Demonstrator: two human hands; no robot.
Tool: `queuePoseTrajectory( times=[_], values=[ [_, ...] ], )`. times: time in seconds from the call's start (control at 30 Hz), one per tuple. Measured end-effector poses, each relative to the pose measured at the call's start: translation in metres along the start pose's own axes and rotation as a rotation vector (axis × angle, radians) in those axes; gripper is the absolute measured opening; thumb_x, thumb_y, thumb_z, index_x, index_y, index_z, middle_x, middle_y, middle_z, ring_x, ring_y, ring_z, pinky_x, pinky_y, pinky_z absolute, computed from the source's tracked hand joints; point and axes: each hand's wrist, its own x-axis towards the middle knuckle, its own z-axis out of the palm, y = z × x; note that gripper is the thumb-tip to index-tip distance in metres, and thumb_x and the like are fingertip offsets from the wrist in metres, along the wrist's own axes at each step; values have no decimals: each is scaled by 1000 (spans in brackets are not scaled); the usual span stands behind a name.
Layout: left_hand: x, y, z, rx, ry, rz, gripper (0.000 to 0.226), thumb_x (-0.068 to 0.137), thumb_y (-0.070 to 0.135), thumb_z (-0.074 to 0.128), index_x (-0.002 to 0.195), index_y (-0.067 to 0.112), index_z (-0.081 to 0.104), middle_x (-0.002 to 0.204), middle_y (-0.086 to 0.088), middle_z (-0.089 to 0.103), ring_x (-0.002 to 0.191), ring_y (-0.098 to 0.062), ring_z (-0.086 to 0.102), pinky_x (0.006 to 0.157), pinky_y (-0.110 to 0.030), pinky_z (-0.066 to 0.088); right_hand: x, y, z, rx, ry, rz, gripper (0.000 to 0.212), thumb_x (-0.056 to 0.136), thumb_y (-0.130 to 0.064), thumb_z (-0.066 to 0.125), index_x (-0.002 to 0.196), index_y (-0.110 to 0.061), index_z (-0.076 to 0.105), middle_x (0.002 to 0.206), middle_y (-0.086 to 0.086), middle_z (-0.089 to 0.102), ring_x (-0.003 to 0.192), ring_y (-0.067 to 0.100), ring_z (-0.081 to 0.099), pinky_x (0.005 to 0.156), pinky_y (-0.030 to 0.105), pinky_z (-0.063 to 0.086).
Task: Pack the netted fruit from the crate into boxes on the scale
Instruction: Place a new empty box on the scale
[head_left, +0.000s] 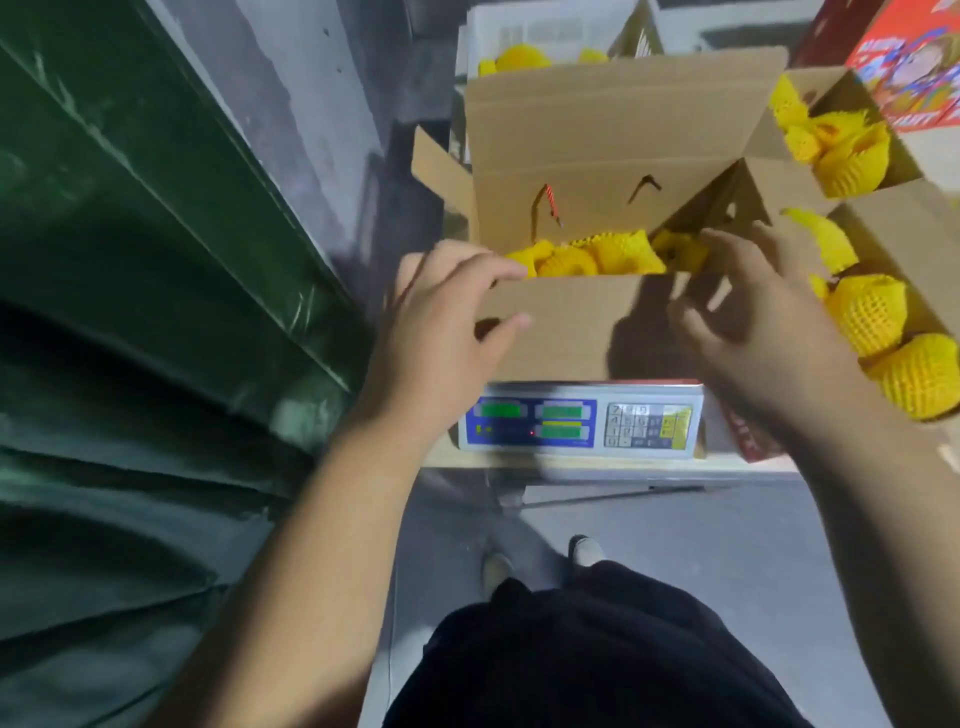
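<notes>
An open cardboard box (561, 322) stands on the grey electronic scale (582, 421). Yellow foam-netted fruit (597, 257) fills its bottom. My left hand (447, 312) is at the box's front left corner, fingers over the rim and thumb against the front wall. My right hand (753, 312) hovers at the front right corner with spread, relaxed fingers, holding nothing. The tall back flap (613, 135) stands upright.
More netted fruit (872, 317) lies in an open carton to the right, and another carton (841, 150) of it stands behind. A red printed box (914, 62) is at the far right. A green tarp (130, 312) covers the left. My feet stand below the scale's table.
</notes>
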Motion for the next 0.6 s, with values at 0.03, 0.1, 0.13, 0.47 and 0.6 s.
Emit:
queuePoseTrajectory(
  times=[0.03,0.1,0.13,0.47,0.6],
  values=[
    [0,4,-3,-7,-2,20,34,91,38,72,124,33,68,121,13,58,114,-15,51,99,-40,46,-5,-6,-1,20,16,-49,58,96,-36,59,151,-24,45,161,12,35,150,37,33,120,53,34],
    [-2,9,-8,-44,-11,17,27,93,32,72,119,29,71,113,11,62,107,-11,57,93,-40,51,-12,-16,-4,46,40,-138,51,95,-33,59,145,-21,54,155,9,46,143,30,44,117,47,38],
    [-5,10,-9,-74,-16,-4,24,93,29,72,117,28,72,109,12,63,103,-8,58,90,-37,52,-15,-18,-6,57,39,-172,48,95,-31,58,141,-19,57,150,9,52,137,28,50,114,44,42],
    [-42,15,-18,-117,75,-181,19,95,18,66,111,22,75,99,9,66,84,4,61,78,-9,46,-37,-17,-19,145,-72,-330,30,99,-20,60,129,-21,68,124,0,72,105,16,64,89,28,48],
    [-50,13,-25,-147,112,-215,19,96,22,63,110,27,74,99,11,67,87,2,62,77,-12,48,-43,-20,-19,181,-95,-304,30,101,-24,60,131,-26,66,121,-10,70,102,-2,57,86,7,41]
  ],
)
